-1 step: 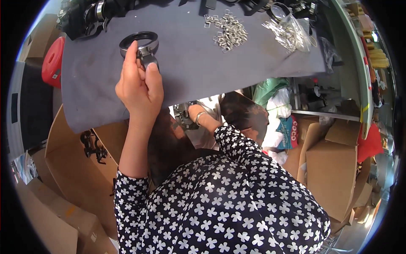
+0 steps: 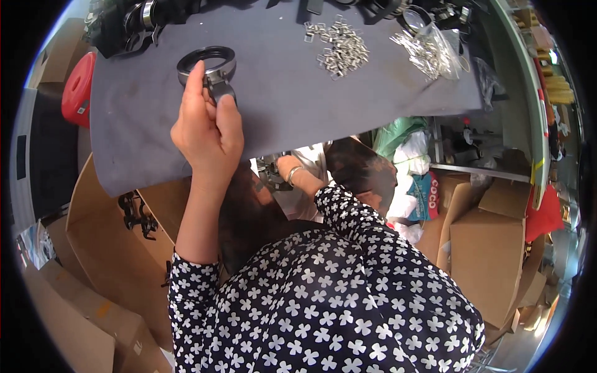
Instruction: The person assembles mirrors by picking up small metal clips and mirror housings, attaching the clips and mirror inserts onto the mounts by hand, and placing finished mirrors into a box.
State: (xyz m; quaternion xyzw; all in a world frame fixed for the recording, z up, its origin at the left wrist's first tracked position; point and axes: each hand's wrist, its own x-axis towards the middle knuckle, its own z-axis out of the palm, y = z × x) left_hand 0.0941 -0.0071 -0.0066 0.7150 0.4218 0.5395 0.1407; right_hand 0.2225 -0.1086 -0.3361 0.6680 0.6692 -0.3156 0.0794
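My left hand (image 2: 210,132) is raised over the near left part of the table, closed on a round clamp (image 2: 224,69). The clamp is a black ring with a shiny metal band and a dark lever-like part below it, tilted so its opening shows. My index finger lies along the ring's side and my thumb is by the lower part. Below the table's front edge, over my lap, my right hand (image 2: 288,166) reaches in beside some dark metal parts (image 2: 270,173). A bracelet is on that wrist. The table edge and the parts hide most of its fingers.
On the grey table cover (image 2: 280,81) lie a pile of small metal buckles (image 2: 344,51) and a pile of metal pins (image 2: 418,53) beside a plastic bag (image 2: 443,53). Black clamps (image 2: 127,28) line the far edge. Cardboard boxes (image 2: 488,248) stand right and left; a red lid (image 2: 79,90) is left.
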